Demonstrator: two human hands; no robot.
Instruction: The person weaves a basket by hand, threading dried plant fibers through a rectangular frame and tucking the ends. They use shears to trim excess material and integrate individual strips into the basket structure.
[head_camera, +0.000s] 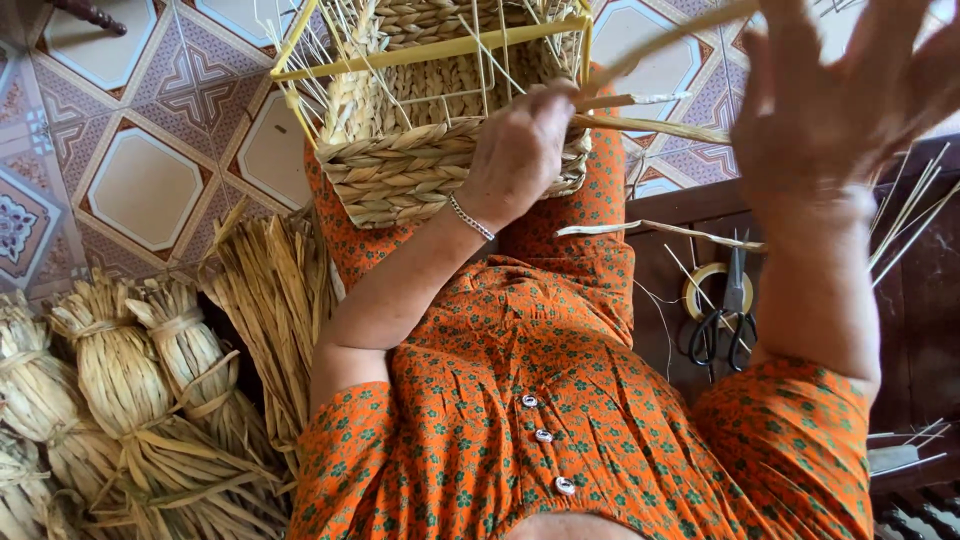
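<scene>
Partly hidden: left hand (520, 150) fingers behind basket (420, 170) rim.

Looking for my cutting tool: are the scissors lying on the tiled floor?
No, the black-handled scissors lie on the dark wooden bench.

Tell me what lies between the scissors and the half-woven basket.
In the head view, between the scissors and the basket lies the person's orange-clad knee, with a loose straw strand crossing above the dark bench.

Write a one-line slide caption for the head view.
Left hand presses a half-woven straw basket on the lap while the right hand pulls a straw strand outward.
</scene>
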